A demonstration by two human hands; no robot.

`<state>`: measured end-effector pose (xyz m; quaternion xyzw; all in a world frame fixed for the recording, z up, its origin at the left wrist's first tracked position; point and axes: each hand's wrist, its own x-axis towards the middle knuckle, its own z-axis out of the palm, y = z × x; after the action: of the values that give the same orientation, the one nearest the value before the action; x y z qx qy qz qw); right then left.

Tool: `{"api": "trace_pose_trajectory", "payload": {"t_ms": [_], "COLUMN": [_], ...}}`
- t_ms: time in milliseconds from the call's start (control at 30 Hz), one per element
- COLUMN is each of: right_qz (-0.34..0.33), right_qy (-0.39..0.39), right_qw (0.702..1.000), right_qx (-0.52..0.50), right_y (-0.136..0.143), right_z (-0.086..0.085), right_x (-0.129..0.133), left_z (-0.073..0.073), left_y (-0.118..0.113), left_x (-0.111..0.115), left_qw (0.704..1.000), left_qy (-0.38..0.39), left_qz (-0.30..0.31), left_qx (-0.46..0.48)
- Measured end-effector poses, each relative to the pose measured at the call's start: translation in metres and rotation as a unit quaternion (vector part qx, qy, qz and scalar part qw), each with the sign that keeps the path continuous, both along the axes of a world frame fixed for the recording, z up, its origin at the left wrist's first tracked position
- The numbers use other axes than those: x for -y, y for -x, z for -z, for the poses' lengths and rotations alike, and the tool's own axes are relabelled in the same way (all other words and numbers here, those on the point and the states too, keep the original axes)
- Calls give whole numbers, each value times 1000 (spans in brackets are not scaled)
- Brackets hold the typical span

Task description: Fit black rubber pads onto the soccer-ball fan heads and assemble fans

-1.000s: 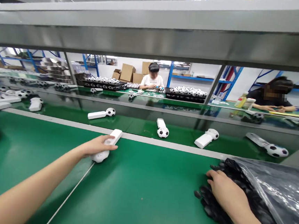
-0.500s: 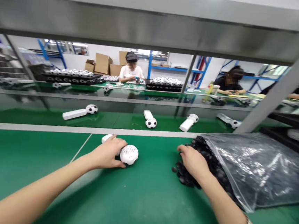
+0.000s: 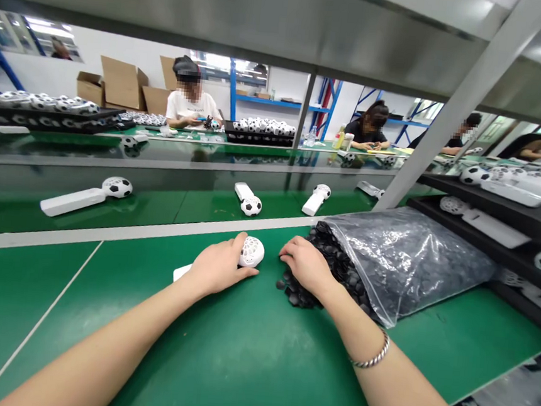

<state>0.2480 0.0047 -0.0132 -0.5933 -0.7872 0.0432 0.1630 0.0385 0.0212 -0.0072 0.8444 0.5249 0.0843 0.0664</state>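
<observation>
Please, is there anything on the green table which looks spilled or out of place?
Yes, perhaps: small black pieces lie in a loose heap at the mouth of the plastic bag, by the right hand. They look spilled, though perhaps deliberately.

Grn bench (image 3: 238, 358) w/ blk pcs (image 3: 299, 297), clr bag (image 3: 417, 260), wht device (image 3: 253, 253) prob. resting.

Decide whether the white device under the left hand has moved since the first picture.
Yes: the white device has moved right, from over the pale seam to well clear of it.
</observation>
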Motion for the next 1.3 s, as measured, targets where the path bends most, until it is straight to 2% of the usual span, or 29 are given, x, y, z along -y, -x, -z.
{"api": "trace_pose_trajectory", "payload": {"t_ms": [100, 200, 300, 400, 600, 833, 1000, 1100, 1233, 1300], "right_qz": [-40, -71, -81, -94, -165, -139, -100, -91, -106, -115], "right_qy": [-39, -58, -60, -62, -39, -1, 51, 84, 136, 135], "right_qw": [994, 985, 978, 966, 952, 936, 931, 913, 873, 870], "right_qx": [-96, -145, -185, -231, -255, -323, -348, -389, -456, -460], "right_y": [3, 7, 12, 17, 29, 34, 34, 33, 34, 36], "right_z": [1, 2, -1, -4, -4, 8, 11, 15, 21, 23], "right_x": [0, 3, 6, 11, 19, 16, 16, 13, 8, 8], "left_z": [-1, -2, -3, -3, -3, -6, -7, -7, -5, -5], "left_y": [5, 10, 10, 7, 1, 2, 0, -1, 0, 0], "left_x": [-1, -2, -2, 2, 7, 10, 11, 9, 7, 7], "left_qw": [999, 996, 995, 995, 996, 997, 993, 991, 991, 991], "left_qy": [27, 63, 87, 89, 69, 48, 48, 52, 53, 49], "left_qz": [12, 40, 25, 1, 15, 1, 29, 29, 17, 18], "left_qx": [17, 42, 51, 48, 47, 59, 106, 120, 123, 120]}}
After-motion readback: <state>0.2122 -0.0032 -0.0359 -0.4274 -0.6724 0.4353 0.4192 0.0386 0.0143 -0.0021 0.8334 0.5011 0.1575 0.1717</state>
